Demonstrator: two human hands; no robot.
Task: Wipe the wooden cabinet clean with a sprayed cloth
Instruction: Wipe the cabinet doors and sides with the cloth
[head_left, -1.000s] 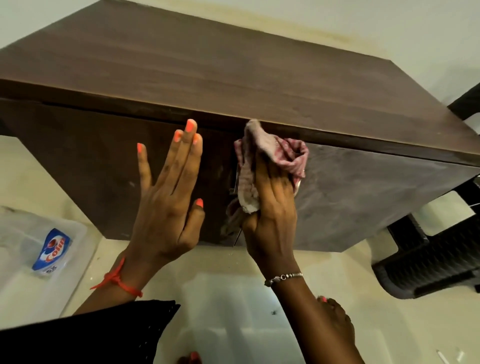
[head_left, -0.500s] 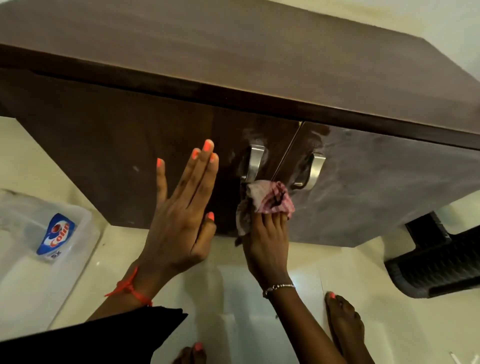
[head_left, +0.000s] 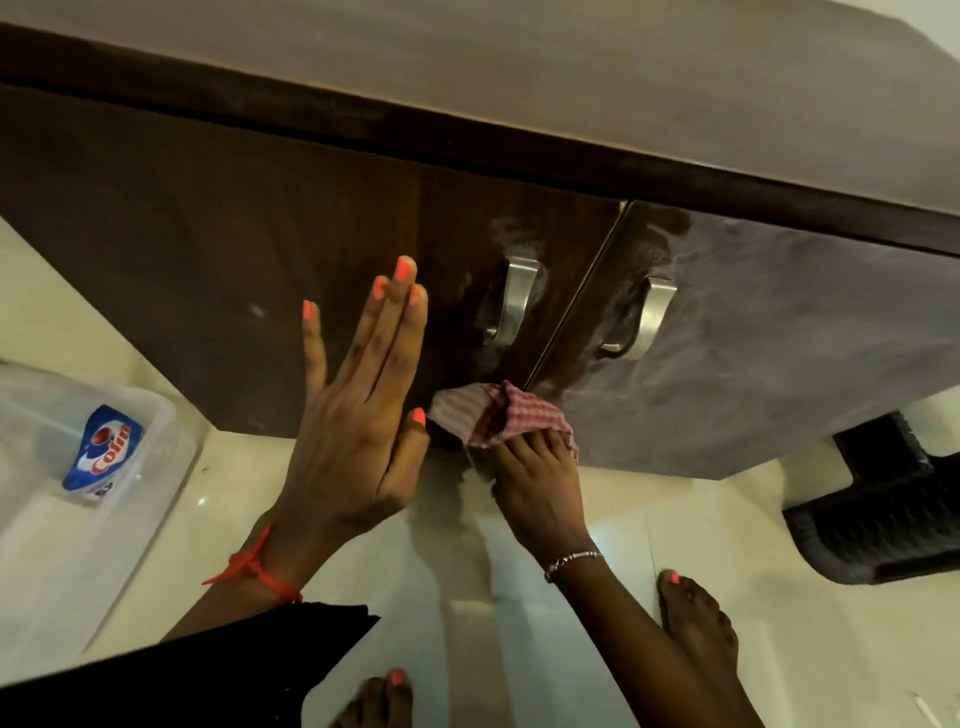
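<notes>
the right hand (head_left: 535, 483) and cloth (head_left: 498, 415) have slid down from the top edge of the doors, past the handles, to the bottom edge at centre frame; the left hand (head_left: 358, 415) has stayed flat on the left door; its fingers are straight and together, thumb apart, holding nothing; the right hand's fingers curl into the bunched pink checked cloth, pressing it on the cabinet (head_left: 208, 234) at the foot of the seam between the doors; two metal handles (head_left: 511, 301) sit just above, smeared streaks around them; a clear bin (head_left: 171, 415) at lower left holds a blue packet (head_left: 101, 457); a bare foot (head_left: 696, 623) rests on the floor at lower right.
</notes>
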